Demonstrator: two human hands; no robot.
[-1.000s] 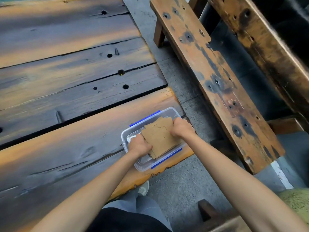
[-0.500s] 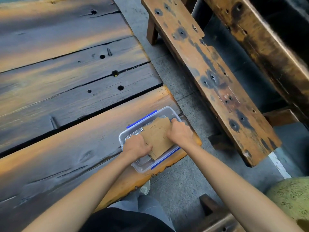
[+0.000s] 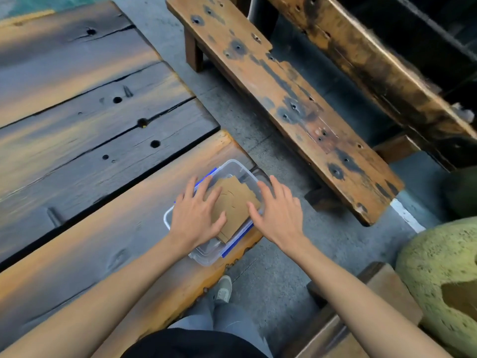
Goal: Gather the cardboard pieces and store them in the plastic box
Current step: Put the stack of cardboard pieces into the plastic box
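A clear plastic box with blue clips sits at the near right corner of the wooden table. A stack of brown cardboard pieces lies in it, tilted and rising over the near rim. My left hand lies flat with fingers spread over the box's left side, its thumb on the cardboard. My right hand is spread over the right side, thumb touching the stack's right edge. Neither hand grips anything.
The dark plank table stretches left and away. A worn wooden bench runs along the right across a strip of concrete floor. A yellow-green cushion and another seat are at lower right. My shoe shows below the table edge.
Both hands were fists holding the cardboard stack over the box; they have opened and now lie flat and spread on it. The stack sits lower in the box.
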